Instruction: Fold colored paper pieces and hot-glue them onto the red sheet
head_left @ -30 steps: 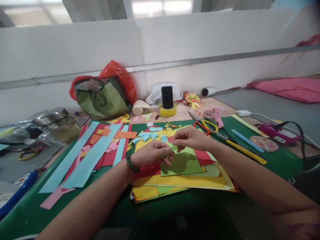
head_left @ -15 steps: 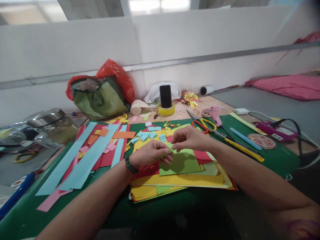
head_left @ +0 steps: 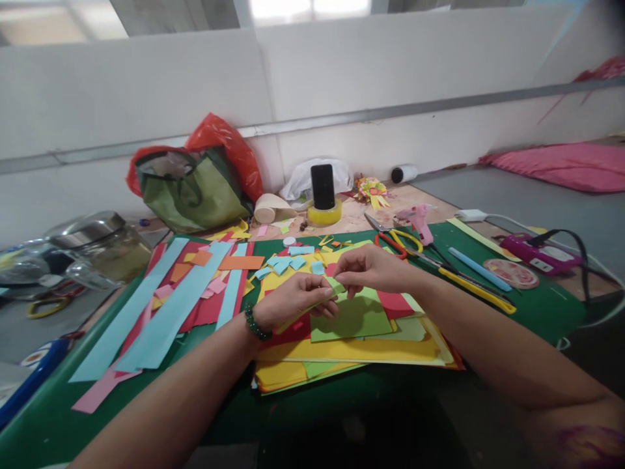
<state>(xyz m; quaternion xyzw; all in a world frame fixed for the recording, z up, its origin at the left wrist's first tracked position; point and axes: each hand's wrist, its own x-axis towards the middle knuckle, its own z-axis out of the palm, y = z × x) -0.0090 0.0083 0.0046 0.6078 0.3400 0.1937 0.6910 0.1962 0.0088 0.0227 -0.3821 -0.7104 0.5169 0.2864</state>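
Over a pile of coloured paper, my left hand (head_left: 295,299) grips a narrow light-green paper strip (head_left: 336,285) between thumb and fingers; its other end runs back under the palm. My right hand (head_left: 374,268) is closed in a pinch at the strip's far tip, the fingertips close to those of my left hand. Beneath both hands lies a green paper sheet (head_left: 351,322) on top of yellow sheets (head_left: 400,350) and red paper (head_left: 393,305). Small light-blue paper squares (head_left: 282,266) are scattered just beyond my left hand.
Blue paper strips (head_left: 166,326) and an orange strip (head_left: 241,262) lie left. Scissors (head_left: 390,233), a pink glue gun (head_left: 418,221), a yellow cutter (head_left: 481,292) and a blue pen (head_left: 479,269) lie right. A phone (head_left: 323,185) stands in a tape roll (head_left: 325,213) behind.
The tip of the green strip has turned so that more of its flat face shows between my fingers. Both hands stay in nearly the same place.
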